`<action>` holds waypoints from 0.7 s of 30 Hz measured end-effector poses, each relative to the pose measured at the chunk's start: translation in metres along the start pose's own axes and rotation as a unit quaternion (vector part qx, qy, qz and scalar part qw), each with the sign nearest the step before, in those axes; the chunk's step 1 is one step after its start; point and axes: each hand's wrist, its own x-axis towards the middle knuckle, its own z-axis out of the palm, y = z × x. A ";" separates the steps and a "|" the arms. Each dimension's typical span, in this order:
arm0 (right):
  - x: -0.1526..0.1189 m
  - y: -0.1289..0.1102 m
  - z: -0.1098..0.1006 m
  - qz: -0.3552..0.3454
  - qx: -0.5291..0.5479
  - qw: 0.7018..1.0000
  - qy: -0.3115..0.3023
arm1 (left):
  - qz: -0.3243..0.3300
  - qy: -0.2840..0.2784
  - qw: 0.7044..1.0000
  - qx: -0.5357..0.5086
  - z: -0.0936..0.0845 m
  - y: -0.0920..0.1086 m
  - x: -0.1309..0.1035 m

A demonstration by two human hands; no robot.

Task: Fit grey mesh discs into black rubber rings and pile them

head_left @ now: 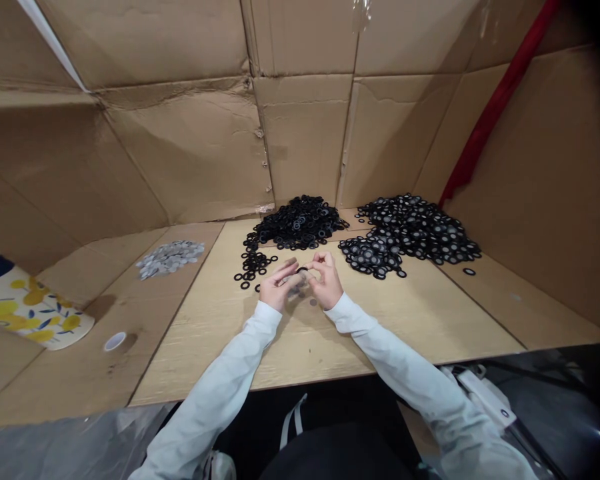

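Note:
My left hand (279,285) and my right hand (326,280) meet above the middle of the wooden board (220,347). Between their fingertips they hold a black ring (303,270). The fingers of both hands are pinched around its sides. Several grey discs (296,288) lie just below the ring, partly hidden by the hands, and one loose grey disc (313,302) is on the board. A heap of black rings (300,223) sits behind my hands, with a smaller scatter (255,263) to its left.
Black rings with grey centres (420,227) form a large pile at the right. Grey discs (173,258) are heaped at the left. Further left are a white round cap (115,341) and a floral container (35,307). Cardboard walls (300,140) enclose the back and sides.

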 end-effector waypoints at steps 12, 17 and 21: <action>-0.001 -0.003 -0.003 0.001 -0.073 0.997 -0.002 | 0.017 0.077 0.997 0.005 0.004 -0.005 -0.004; 0.001 0.005 -0.002 0.006 -0.029 1.000 -0.004 | -0.004 0.047 0.998 -0.046 0.005 -0.002 -0.003; 0.002 0.004 -0.001 0.007 0.006 1.000 -0.025 | -0.011 0.013 0.998 -0.059 0.004 -0.001 -0.003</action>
